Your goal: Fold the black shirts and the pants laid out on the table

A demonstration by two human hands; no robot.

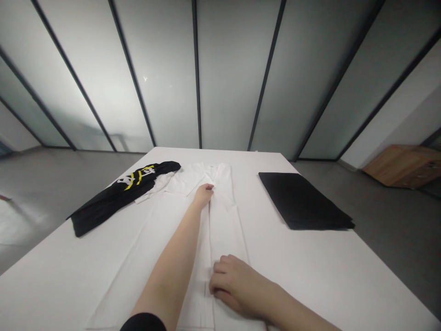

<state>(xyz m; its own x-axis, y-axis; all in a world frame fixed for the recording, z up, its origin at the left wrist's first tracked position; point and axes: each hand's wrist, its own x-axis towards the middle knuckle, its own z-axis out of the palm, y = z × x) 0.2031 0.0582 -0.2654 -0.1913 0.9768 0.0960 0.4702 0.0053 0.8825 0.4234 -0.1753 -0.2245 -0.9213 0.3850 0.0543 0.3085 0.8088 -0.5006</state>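
Observation:
A long white coat lies spread on the table, its collar end away from me and its hem near me. Its right side is folded inward into a long strip. My left hand reaches far forward and pinches the coat's front edge just below the collar. Closer to me, my right hand has its fingers curled on the lower part of the same edge. The cloth under those fingers is mostly hidden.
The white table carries a black garment with yellow and white print at left, against the coat's sleeve. A flat black folded cloth or board lies at right. Frosted glass panels stand behind; a wooden cabinet is far right.

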